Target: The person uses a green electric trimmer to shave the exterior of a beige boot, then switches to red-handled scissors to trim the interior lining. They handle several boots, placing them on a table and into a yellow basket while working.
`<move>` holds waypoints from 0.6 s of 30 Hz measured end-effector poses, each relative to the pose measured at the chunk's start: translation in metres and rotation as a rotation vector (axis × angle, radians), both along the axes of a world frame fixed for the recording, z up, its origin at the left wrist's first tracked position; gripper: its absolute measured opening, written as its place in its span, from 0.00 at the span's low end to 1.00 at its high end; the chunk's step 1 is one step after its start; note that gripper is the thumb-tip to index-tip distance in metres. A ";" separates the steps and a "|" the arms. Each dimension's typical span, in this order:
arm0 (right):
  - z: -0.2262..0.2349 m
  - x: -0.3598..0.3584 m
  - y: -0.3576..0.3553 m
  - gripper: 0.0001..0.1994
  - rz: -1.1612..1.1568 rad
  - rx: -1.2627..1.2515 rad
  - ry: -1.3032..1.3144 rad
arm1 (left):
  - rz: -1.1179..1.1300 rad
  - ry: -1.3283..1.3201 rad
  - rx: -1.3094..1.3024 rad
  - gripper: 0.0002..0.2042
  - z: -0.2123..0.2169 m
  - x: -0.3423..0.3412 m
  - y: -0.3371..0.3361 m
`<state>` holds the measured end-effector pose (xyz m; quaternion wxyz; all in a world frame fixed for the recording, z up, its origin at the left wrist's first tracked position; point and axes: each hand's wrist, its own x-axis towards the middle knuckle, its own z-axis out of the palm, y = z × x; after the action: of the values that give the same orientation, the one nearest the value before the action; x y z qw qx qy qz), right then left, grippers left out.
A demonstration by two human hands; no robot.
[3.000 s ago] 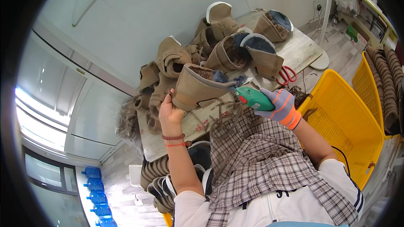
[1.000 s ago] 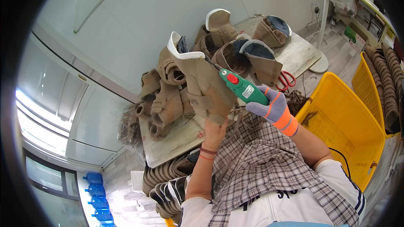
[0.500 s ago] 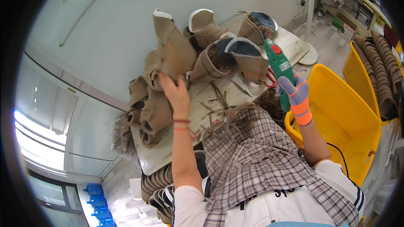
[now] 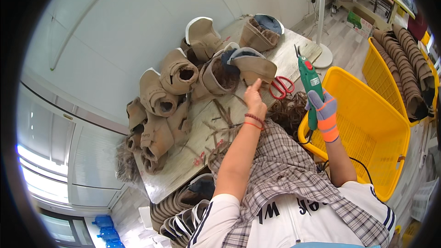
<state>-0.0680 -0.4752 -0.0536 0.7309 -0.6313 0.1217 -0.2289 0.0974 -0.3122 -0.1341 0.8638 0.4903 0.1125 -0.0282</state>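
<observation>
- Half a second ago the left hand (image 4: 255,98) was up on a tall tan boot at the back of the pile. Now it has come away and reaches toward another tan boot (image 4: 250,66) that lies on its side near the red scissors (image 4: 281,86).
- The left hand's pointing finger sticks out and just about touches the boot. The other fingers are curled loose. It is not holding anything.
- The right hand (image 4: 324,112) wears a grey and orange glove. It is wrapped tight around the handle of a green cutting tool (image 4: 310,82).
- The green cutting tool was lower and nearer the table before. Now it stands almost straight up, tip pointing away, over the edge of the yellow basket (image 4: 367,124).
- A black cord hangs from the bottom of the tool.
- The table (image 4: 183,165) has a big pile of tan boots (image 4: 170,96) on it. Most lie on their sides with the open tops showing.
- Thin brown scraps (image 4: 220,115) lie on the table near the left arm.
- A checked cloth (image 4: 285,165) covers the person's lap.
- A second yellow basket (image 4: 386,76) farther right holds rows of brown pieces.
- More soles and boot parts (image 4: 183,206) are stacked under the table.
</observation>
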 end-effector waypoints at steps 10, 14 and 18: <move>-0.010 0.012 0.025 0.23 0.018 -0.456 -0.077 | -0.061 -0.124 -0.425 0.11 0.135 -0.010 0.170; 0.009 0.006 0.053 0.30 0.055 -0.867 -0.225 | -0.026 -0.086 -0.493 0.12 0.158 -0.040 0.228; 0.008 0.008 0.064 0.32 -0.010 -1.171 -0.470 | 0.137 -0.029 -0.416 0.12 0.174 -0.064 0.250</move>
<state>-0.0602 -0.4114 -0.0451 0.2704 -0.8590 -0.1846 -0.3935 0.0330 -0.0621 0.0399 0.9477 0.2934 0.1248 0.0149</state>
